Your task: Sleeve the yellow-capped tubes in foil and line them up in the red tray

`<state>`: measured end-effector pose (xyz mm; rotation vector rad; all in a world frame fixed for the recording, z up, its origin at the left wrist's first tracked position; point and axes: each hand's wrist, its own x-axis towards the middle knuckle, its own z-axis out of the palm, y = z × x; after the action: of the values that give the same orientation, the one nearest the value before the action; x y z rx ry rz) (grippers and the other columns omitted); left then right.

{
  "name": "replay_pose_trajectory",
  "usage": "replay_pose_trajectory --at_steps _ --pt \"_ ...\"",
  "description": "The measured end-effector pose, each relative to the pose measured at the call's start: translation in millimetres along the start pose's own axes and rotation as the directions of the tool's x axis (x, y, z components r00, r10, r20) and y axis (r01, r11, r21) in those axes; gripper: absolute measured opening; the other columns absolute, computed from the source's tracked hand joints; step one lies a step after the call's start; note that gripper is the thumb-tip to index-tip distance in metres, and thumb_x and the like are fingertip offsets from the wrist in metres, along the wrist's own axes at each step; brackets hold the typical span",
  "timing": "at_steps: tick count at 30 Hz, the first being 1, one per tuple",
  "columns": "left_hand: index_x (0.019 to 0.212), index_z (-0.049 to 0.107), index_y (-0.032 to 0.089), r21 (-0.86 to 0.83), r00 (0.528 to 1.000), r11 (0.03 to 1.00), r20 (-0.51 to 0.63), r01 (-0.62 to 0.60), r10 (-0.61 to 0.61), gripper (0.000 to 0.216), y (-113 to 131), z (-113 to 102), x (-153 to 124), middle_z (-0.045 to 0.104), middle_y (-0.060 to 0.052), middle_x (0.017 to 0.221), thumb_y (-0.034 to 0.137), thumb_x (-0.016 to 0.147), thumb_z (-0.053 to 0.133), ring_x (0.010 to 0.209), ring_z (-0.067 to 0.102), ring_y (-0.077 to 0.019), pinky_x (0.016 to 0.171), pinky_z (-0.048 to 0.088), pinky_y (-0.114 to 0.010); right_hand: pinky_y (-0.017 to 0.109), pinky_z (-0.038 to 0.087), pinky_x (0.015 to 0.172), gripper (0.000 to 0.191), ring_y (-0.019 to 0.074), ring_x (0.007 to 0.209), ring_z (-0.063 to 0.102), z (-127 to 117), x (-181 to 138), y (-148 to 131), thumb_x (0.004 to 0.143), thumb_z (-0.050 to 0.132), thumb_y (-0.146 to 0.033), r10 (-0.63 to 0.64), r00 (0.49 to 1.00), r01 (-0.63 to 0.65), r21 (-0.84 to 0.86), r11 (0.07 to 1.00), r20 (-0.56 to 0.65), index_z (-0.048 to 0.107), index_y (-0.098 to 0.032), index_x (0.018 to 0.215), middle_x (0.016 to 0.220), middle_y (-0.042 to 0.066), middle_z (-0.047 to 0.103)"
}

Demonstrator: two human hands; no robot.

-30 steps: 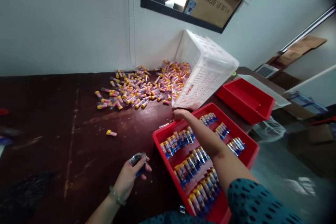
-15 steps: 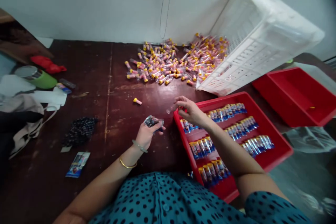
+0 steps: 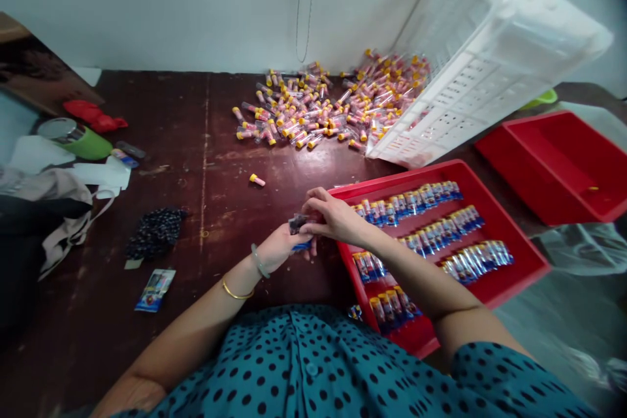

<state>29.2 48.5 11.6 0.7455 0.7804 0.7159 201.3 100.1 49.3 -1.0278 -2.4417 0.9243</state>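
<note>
My left hand (image 3: 279, 249) is closed round a small dark printed packet (image 3: 296, 223) just left of the red tray (image 3: 519, 255). My right hand (image 3: 332, 217) meets it from the right, fingers pinched on the packet's top edge; what else it holds is hidden. The red tray holds rows of blue-wrapped tubes (image 3: 431, 233) with yellow caps. A heap of loose pink tubes with yellow caps (image 3: 323, 110) lies at the back by the wall, spilling from a tipped white plastic crate (image 3: 484, 72). One single tube (image 3: 257, 180) lies apart on the dark wooden table (image 3: 186, 163).
A second red tray (image 3: 558, 163) stands at the right. On the left lie a green cup (image 3: 78, 140), a red item (image 3: 95, 116), paper and cloth (image 3: 53, 189), a dark beaded heap (image 3: 154, 232) and a loose printed packet (image 3: 154, 289). A clear plastic bag (image 3: 582, 248) hangs off the right edge.
My right hand came back from the tubes near the crate to my left hand, and both now meet at the packet. The view dropped downward and shifted left.
</note>
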Motion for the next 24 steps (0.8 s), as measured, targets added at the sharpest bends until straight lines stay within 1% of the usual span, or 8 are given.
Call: replay_pose_trajectory --at_steps 4,7,9,12,16,20,22,24 --pt "0.085 0.07 0.011 -0.018 0.988 0.994 0.115 0.106 -0.103 0.026 0 1 -11 0.07 -0.011 0.074 0.035 0.075 0.072 0.064 0.067 -0.0205 0.055 0.051 -0.03 0.028 0.049 0.084 0.015 0.0155 0.091 0.061 13 5 0 0.088 0.066 -0.029 -0.062 0.998 0.055 0.225 0.973 0.024 0.07 -0.015 0.084 0.105 0.007 0.056" --pt "0.102 0.07 0.013 0.249 0.986 0.968 -0.167 0.012 0.03 0.037 12 -35 -39 0.071 -0.017 0.097 0.043 0.08 0.067 0.086 0.069 -0.0283 0.073 0.054 -0.04 0.029 0.048 0.081 0.018 0.0157 0.088 0.06 12 8 9 0.089 0.065 -0.032 -0.014 0.989 0.055 0.273 0.96 -0.148 0.069 -0.017 0.079 0.099 0.006 0.057" --pt "0.113 0.066 0.016 0.631 0.73 0.774 -0.556 0.059 0.398 0.039 20 -79 -68 0.068 -0.017 0.109 0.041 0.083 0.064 0.1 0.064 -0.0307 0.082 0.05 -0.043 0.029 0.046 0.079 0.019 0.016 0.085 0.058 5 10 18 0.088 0.065 -0.033 0.053 0.968 0.019 0.281 0.959 -0.246 0.068 -0.017 0.079 0.096 0.005 0.057" --pt "0.122 0.059 0.014 0.673 0.306 0.38 -0.671 0.635 0.675 0.042 26 -155 -111 0.058 -0.023 0.125 0.038 0.087 0.058 0.119 0.049 -0.0392 0.092 0.04 -0.052 0.029 0.044 0.075 0.02 0.0161 0.084 0.056 -3 12 30 0.087 0.066 -0.035 0.117 0.957 -0.026 0.324 0.946 -0.265 0.067 -0.018 0.078 0.095 0.005 0.055" --pt "0.097 0.068 0.012 0.619 0.441 0.064 -0.625 0.783 0.645 0.04 28 -217 -127 0.063 -0.023 0.105 0.038 0.096 0.036 0.105 0.052 -0.0363 0.087 0.039 -0.048 0.03 0.044 0.077 0.021 0.0165 0.085 0.056 2 18 31 0.087 0.065 -0.036 0.096 0.968 -0.011 0.345 0.939 -0.231 0.066 -0.018 0.077 0.094 0.005 0.055" --pt "0.091 0.069 0.012 0.673 0.412 0.099 -0.556 0.733 0.722 0.043 40 -205 -106 0.061 -0.025 0.114 0.044 0.094 0.039 0.115 0.047 -0.0406 0.091 0.036 -0.054 0.029 0.044 0.078 0.019 0.015 0.083 0.056 12 25 23 0.087 0.066 -0.034 0.05 0.971 0.033 0.342 0.939 -0.233 0.066 -0.017 0.077 0.093 0.004 0.056" --pt "0.106 0.066 0.014 0.825 0.395 0.191 -0.441 0.533 0.806 0.04 43 -172 -87 0.051 -0.023 0.135 0.046 0.091 0.048 0.129 0.039 -0.0406 0.099 0.033 -0.055 0.029 0.046 0.079 0.019 0.0145 0.083 0.056 13 26 18 0.087 0.066 -0.032 0.024 0.971 0.058 0.331 0.942 -0.239 0.066 -0.016 0.076 0.092 0.004 0.057" --pt "0.117 0.062 0.018 0.916 0.561 0.39 -0.371 0.091 0.74 0.045 39 -129 -65 0.057 -0.017 0.131 0.051 0.088 0.053 0.122 0.05 -0.0328 0.096 0.041 -0.046 0.029 0.047 0.082 0.018 0.0147 0.086 0.058 9 25 8 0.087 0.066 -0.031 -0.041 0.975 0.105 0.284 0.953 -0.22 0.067 -0.016 0.078 0.094 0.005 0.057"
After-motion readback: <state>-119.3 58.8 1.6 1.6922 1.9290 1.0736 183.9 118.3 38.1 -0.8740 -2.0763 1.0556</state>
